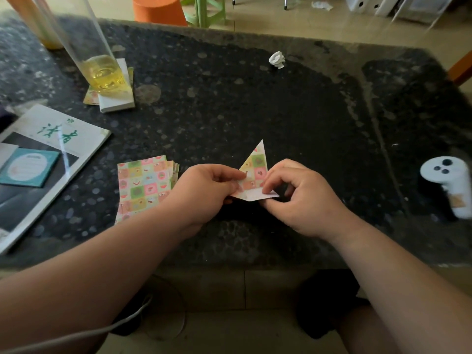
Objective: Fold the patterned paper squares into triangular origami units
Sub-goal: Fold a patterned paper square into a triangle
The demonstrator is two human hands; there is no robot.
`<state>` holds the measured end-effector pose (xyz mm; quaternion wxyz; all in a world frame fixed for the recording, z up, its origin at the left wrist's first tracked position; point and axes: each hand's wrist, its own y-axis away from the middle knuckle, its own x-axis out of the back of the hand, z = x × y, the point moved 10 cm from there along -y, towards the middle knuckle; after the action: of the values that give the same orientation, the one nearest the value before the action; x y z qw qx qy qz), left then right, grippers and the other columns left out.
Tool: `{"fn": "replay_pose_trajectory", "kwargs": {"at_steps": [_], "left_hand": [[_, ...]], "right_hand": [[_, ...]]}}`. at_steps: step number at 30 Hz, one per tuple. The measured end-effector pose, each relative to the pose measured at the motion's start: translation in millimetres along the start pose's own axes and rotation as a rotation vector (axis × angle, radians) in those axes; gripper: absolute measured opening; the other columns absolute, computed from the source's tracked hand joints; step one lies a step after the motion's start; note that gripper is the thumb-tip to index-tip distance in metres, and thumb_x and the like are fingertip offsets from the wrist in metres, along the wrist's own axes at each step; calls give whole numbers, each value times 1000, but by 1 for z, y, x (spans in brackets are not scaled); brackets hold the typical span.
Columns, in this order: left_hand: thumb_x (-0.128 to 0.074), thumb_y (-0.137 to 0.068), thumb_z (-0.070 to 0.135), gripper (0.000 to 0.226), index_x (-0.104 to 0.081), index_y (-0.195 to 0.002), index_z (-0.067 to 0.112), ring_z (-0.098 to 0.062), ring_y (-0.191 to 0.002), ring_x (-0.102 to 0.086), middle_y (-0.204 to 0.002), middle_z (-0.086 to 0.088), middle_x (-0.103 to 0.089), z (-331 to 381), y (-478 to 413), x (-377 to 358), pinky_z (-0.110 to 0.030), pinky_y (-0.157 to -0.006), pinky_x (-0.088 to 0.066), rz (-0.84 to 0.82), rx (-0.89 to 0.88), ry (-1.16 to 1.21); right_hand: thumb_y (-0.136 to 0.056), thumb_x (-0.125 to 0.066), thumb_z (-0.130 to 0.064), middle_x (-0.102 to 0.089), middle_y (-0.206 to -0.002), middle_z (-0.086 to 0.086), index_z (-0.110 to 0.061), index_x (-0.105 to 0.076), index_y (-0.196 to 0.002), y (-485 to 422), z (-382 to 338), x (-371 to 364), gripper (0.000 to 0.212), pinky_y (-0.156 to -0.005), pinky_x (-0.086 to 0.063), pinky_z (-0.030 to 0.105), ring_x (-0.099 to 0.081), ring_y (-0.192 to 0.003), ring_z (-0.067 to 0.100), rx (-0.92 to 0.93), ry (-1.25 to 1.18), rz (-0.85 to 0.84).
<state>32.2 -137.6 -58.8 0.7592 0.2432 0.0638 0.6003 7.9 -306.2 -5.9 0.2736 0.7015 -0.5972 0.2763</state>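
I hold one patterned paper square, partly folded into a triangle, just above the dark stone table: my left hand pinches its left edge, and my right hand pinches the white bottom flap between thumb and forefinger. I judge this unit to be mid-fold. The stack of unfolded squares lies just left of my left hand, and no finished unit is visible, so most of the task is left.

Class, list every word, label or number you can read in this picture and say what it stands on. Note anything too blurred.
"读者", green brush characters, as best it reads: on the white cover of the magazine.
Teal card on the magazine: print in its white oval too blurred to read.
Paper stack and folded paper: small pictures only, no words.
White controller: buttons, no readable label.
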Motion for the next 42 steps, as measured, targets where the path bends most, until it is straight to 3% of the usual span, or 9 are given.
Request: {"fn": "replay_pose_trajectory", "kwargs": {"at_steps": [6, 9, 15, 19, 24, 27, 30, 35, 42], "left_hand": [[-77, -87, 5, 32, -78, -108, 29, -15, -102, -72, -116, 2, -74, 2, -1, 2, -37, -91, -59, -7, -25, 108], [-75, -87, 0, 36, -77, -112, 26, -14, -105, -72, -116, 3, -74, 3, 0, 2, -36, -95, -58, -9, -31, 184], [-75, -89, 8, 32, -77, -110, 32, -12, -109, -70, -115, 8, -75, 0, -3, 4, -38, -100, -54, -3, -51, 152], [-71, -95, 24, 21, -76, -113, 32, -7, -102, -70, -106, 13, -76, 5, 2, 8, -33, -94, -58, 47, -70, 22], [-65, -97, 44, 23, -79, -91, 26, -15, -82, -73, -80, 8, -76, 0, 6, 13, -33, -72, -59, 84, 79, -47], [-70, -95, 34, 21, -77, -85, 17, -26, -94, -73, -92, -5, -77, -13, 4, 12, -43, -86, -62, 83, 199, 85], [-69, -96, 18, 7, -73, -98, 12, -25, -91, -75, -97, -9, -77, -17, 1, 12, -36, -76, -62, 72, 220, 180], [-82, -85, 16, 35, -61, -112, 21, -22, -74, -76, -90, -9, -76, -17, -2, 18, -39, -72, -64, 36, 229, 51], [-80, -85, 11, 48, -52, -123, 19, -27, -78, -76, -81, -10, -77, -13, 6, 3, -45, -80, -63, -116, 194, -66]], "right_hand": [[-85, -78, -45, -65, -98, -15, -34, -71, -88, -1, 5, -6, 14, -71, -49, 21, -64, -90, 3, -126, -160, -70], [-87, -80, -34, -68, -92, -13, -32, -67, -91, -4, 17, 0, 13, -67, -47, 18, -65, -84, 4, -252, -165, 24], [-87, -80, -10, -72, -103, -8, -37, -51, -108, -5, 28, -9, 45, -76, -60, 26, -72, -93, 8, -372, -367, 30], [-91, -78, -16, -74, -100, -13, -42, -48, -114, -4, 24, -12, 46, -69, -59, 22, -72, -94, 5, -394, -475, 57], [-92, -77, -24, -73, -90, -11, -41, -43, -123, -5, 24, -7, 49, -70, -59, 24, -72, -85, 5, -431, -398, 108], [-93, -75, -22, -71, -93, -9, -39, -50, -112, -6, 23, -7, 36, -69, -59, 26, -71, -85, 8, -419, -315, 82], [-94, -74, -21, -67, -96, -8, -35, -61, -96, -7, 23, -8, 19, -68, -50, 22, -65, -88, 9, -383, -179, 29], [-95, -72, -21, -65, -96, -12, -33, -69, -88, -5, 25, -10, 14, -69, -46, 19, -61, -90, 6, -386, -124, -11], [-95, -72, -18, -67, -94, -12, -32, -71, -87, -5, 30, -8, 17, -65, -43, 18, -62, -89, 6, -401, -147, 27]]}}
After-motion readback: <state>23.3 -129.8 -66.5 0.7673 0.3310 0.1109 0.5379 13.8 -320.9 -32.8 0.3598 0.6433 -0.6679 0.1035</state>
